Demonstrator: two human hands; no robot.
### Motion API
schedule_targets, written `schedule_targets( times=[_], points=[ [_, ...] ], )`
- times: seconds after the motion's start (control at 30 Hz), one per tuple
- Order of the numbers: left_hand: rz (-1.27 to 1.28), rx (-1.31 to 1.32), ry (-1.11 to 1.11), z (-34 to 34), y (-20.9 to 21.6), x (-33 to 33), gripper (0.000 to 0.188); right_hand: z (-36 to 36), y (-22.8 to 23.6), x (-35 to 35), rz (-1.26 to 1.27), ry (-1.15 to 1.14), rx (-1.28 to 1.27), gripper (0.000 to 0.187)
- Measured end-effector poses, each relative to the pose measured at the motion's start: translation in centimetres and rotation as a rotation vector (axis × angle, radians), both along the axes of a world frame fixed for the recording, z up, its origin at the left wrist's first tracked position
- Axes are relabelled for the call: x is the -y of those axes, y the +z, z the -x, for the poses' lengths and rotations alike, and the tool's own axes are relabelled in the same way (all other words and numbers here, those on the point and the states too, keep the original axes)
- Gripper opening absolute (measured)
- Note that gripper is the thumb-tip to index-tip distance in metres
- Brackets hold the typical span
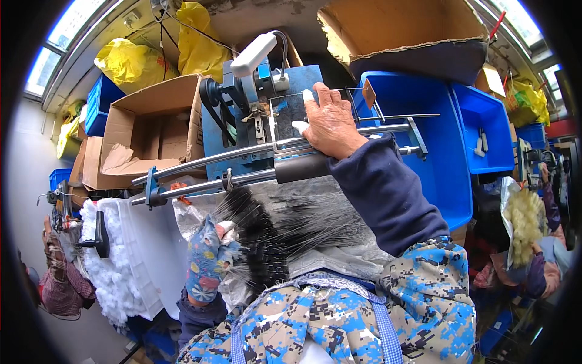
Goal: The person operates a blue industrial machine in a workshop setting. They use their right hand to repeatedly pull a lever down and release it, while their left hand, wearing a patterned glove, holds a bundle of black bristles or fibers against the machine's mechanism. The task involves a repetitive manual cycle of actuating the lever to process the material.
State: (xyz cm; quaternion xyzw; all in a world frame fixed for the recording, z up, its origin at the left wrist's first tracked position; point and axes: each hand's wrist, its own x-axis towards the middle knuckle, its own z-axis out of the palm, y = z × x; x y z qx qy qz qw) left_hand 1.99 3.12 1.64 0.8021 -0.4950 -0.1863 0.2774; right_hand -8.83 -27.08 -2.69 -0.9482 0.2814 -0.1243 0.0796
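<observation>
My right hand (332, 124), with white wraps on its thumb and index finger, is over the sliding metal frame (280, 138) of a blue bench machine (257, 100), fingers bent around it. The frame rides on two long steel rails (203, 162). My left hand (212, 255), in a patterned blue fabric cover, is closed at the edge of a black bristly bundle (254, 236) with thin pale strands. What its fingertips hold is partly hidden. Loose dark strands (327, 227) spread over a silvery sheet (364, 258) across my lap.
An open cardboard box (124, 121) stands left of the machine, a large blue bin (445, 176) right of it. A smaller blue tub (494, 130) lies beyond. White fluffy fibre (106, 273) is at left. Other people work at both sides.
</observation>
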Motion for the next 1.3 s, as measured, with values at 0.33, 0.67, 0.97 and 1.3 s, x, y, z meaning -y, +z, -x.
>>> schedule_targets(
  times=[0.33, 0.67, 0.97, 1.3],
  points=[
    [0.085, 0.036, 0.004, 1.0, 0.7, 0.7, 0.026, -3.3, -0.3, -2.7, -0.064, 0.014, 0.08, 0.058],
    [0.114, 0.128, -0.054, 0.7, 0.7, 0.6, 0.025, -3.0, -0.8, -1.9, -0.021, 0.094, -0.018, 0.052],
    [0.097, -0.108, 0.033, 1.7, 0.4, 2.2, 0.028, 0.2, 1.0, 4.1, 0.301, -0.03, 0.068, 0.013],
    [0.23, -0.682, 0.489, 0.1, 1.1, -0.8, 0.022, 8.6, 6.4, -2.7, -0.079, 0.37, -0.015, 0.021]
  ],
)
